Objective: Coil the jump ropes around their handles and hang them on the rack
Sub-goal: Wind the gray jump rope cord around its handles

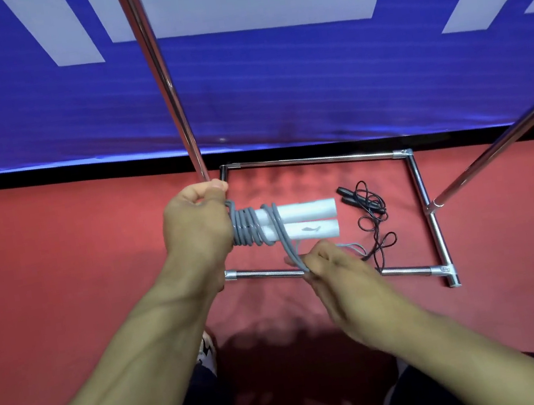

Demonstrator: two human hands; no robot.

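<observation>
Two white handles (306, 220) of a jump rope lie side by side, and my left hand (198, 228) grips their left end. Grey rope (245, 228) is coiled in several turns around them beside that hand. One strand runs diagonally down across the handles to my right hand (328, 262), which pinches it below them. A black jump rope (370, 218) lies loose and tangled on the red floor inside the rack's base. The chrome rack (426, 199) stands in front of me, its base a rectangle of tubes on the floor.
One chrome upright (158, 76) rises at the left and another tube (506, 142) slants up at the right. A blue and white banner (275, 79) hangs behind the rack. The floor (58, 254) is red. My legs and a shoe (206, 348) show at the bottom.
</observation>
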